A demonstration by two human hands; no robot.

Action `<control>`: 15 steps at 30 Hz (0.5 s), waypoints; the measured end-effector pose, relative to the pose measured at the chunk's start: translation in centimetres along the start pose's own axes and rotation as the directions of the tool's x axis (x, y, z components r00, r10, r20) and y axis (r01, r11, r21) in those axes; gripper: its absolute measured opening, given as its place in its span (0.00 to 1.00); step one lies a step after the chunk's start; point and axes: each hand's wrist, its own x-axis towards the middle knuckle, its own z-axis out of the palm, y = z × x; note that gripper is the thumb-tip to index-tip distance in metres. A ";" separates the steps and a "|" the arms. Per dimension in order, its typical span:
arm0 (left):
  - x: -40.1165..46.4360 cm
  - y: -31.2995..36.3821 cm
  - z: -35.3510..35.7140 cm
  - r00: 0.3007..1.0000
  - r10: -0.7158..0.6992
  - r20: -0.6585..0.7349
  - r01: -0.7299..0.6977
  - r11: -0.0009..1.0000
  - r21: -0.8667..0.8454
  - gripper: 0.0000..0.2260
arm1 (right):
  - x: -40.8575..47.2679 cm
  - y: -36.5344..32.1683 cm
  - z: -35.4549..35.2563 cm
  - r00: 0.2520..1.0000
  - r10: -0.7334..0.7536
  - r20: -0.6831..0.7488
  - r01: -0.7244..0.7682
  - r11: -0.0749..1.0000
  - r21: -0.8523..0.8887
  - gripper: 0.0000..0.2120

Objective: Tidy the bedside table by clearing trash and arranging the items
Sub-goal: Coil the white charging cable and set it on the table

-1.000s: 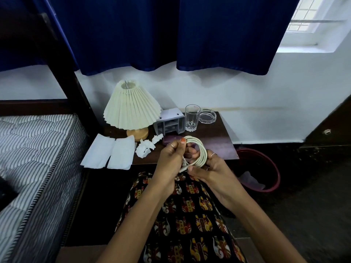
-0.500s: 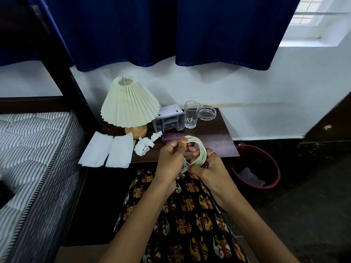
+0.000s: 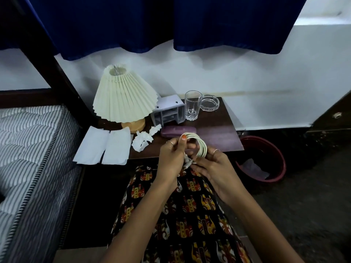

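The cable's (image 3: pixel 198 147) plug ends are tucked between the palms and hard to make out. Its smooth cream loops form a round coil held above the dark worktop's (image 3: pixel 224 137) front edge: the left hand (image 3: pixel 171 158) pinches the coil's top, the right hand's (image 3: pixel 214 164) fingers curl under its lower side. Crumpled white tissue (image 3: pixel 142 140) lies just left, beside a pleated lamp (image 3: pixel 123 97).

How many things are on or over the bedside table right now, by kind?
Lamp: 1
Small organizer: 1
Drinking glass: 1
Glass ashtray: 1
Purple case: 1
Flat paper sheets: 2
Crumpled tissue: 1
Coiled cable, held by left hand and right hand: 1
Total: 9
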 end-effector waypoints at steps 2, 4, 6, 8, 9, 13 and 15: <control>0.7 -0.4 0.2 1.000 -0.023 0.009 0.023 1.000 0.013 0.11 | 0.6 0.4 -0.5 1.000 0.006 -0.027 -0.006 1.000 0.006 0.12; 1.6 -0.9 0.6 0.999 -0.050 0.011 0.049 0.998 0.041 0.12 | 1.4 0.8 -1.2 0.998 0.024 -0.055 -0.023 1.000 0.018 0.12; 2.6 -1.5 0.9 0.997 -0.074 0.008 0.073 0.994 0.079 0.12 | 2.2 1.1 -2.0 0.996 0.045 -0.081 -0.044 0.999 0.022 0.13; 3.6 -2.0 1.3 0.995 -0.096 0.017 0.093 0.989 0.115 0.12 | 3.1 1.4 -2.8 0.993 0.058 -0.104 -0.056 0.998 0.028 0.13; 4.1 -2.3 1.7 0.994 -0.104 0.022 0.100 0.986 0.132 0.12 | 3.7 1.6 -3.2 0.990 0.067 -0.120 -0.064 0.997 0.032 0.13; 6.3 -3.1 3.4 0.984 -0.163 0.071 0.147 0.971 0.190 0.12 | 6.1 2.2 -5.4 0.978 0.089 -0.188 -0.085 0.996 0.030 0.13; 8.0 -3.8 4.6 0.979 -0.186 0.088 0.164 0.962 0.217 0.12 | 7.5 2.6 -6.6 0.971 0.095 -0.221 -0.095 0.995 0.009 0.13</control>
